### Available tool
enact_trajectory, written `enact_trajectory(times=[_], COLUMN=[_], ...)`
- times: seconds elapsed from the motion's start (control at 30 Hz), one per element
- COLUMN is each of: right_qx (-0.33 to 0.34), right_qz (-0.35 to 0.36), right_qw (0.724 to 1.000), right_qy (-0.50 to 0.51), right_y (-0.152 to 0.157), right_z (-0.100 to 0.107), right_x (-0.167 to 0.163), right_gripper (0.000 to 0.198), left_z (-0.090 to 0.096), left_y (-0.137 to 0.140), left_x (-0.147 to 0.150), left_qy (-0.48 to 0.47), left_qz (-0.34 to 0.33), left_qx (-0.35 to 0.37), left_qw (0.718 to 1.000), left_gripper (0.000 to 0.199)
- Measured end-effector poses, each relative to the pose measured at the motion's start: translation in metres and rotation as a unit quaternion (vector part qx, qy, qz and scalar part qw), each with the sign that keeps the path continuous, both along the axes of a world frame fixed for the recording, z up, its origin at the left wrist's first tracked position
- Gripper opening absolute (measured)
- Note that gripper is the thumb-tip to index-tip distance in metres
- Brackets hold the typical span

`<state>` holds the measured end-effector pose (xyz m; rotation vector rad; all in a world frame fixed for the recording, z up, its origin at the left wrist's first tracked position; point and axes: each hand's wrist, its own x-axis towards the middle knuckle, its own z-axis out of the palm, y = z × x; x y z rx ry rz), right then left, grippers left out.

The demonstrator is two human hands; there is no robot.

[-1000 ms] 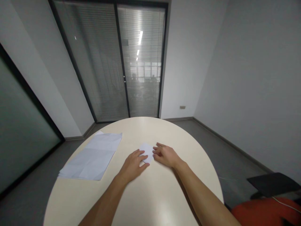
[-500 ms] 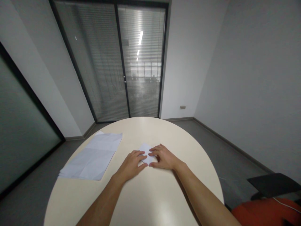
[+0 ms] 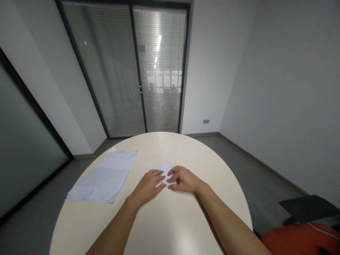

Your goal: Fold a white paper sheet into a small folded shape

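Observation:
A small piece of folded white paper (image 3: pixel 165 166) lies flat on the round table, between my two hands. My left hand (image 3: pixel 149 185) holds its left side, with fingertips on top and the thumb at the near corner. On the right side, my right hand (image 3: pixel 186 180) grips the paper with bent fingers, its thumb close to the same near corner. The fingers cover both sides of the paper, so its exact folded shape is partly hidden.
A stack of creased white paper sheets (image 3: pixel 106 177) lies at the left of the cream round table (image 3: pixel 170 219). A red chair seat (image 3: pixel 297 239) with a black part (image 3: pixel 309 208) stands at the lower right. Behind the table are glass doors with blinds (image 3: pixel 119 78).
My right hand has shifted slightly toward me, and its fingers are more bent. My left hand and the folded paper have hardly moved.

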<state>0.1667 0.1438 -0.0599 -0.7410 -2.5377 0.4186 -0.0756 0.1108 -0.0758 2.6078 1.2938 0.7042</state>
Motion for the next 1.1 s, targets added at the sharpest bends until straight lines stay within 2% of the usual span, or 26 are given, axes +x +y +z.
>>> enact_trajectory(times=[0.33, 0.7, 0.8, 0.93, 1.1], right_qx=[-0.055, -0.116, -0.112, -0.094, -0.088], right_qz=[0.004, 0.016, 0.007, -0.016, -0.012], right_qw=[0.998, 0.989, 0.988, 0.991, 0.992], right_qy=[0.032, 0.091, 0.102, 0.098, 0.093], right_y=[-0.0037, -0.0054, -0.0048, -0.0034, -0.0012], right_z=[-0.0011, -0.0021, -0.0039, -0.0068, -0.0085], right_x=[-0.0042, -0.0073, -0.0079, -0.007, -0.0068], right_gripper=[0.013, 0.003, 0.009, 0.026, 0.016], left_z=[0.0042, -0.0035, -0.005, -0.0048, -0.0029], left_y=[-0.0004, 0.004, 0.0051, 0.0058, 0.0053], left_x=[-0.0007, -0.0029, -0.0024, 0.0005, 0.0033], left_qy=[0.002, 0.003, 0.007, 0.003, 0.018], left_qz=[-0.008, -0.01, -0.01, -0.006, 0.001], left_qx=[-0.004, 0.002, 0.009, 0.021, 0.034], left_qw=[1.0, 1.0, 1.0, 1.0, 0.999], left_gripper=[0.026, 0.026, 0.027, 0.025, 0.026])
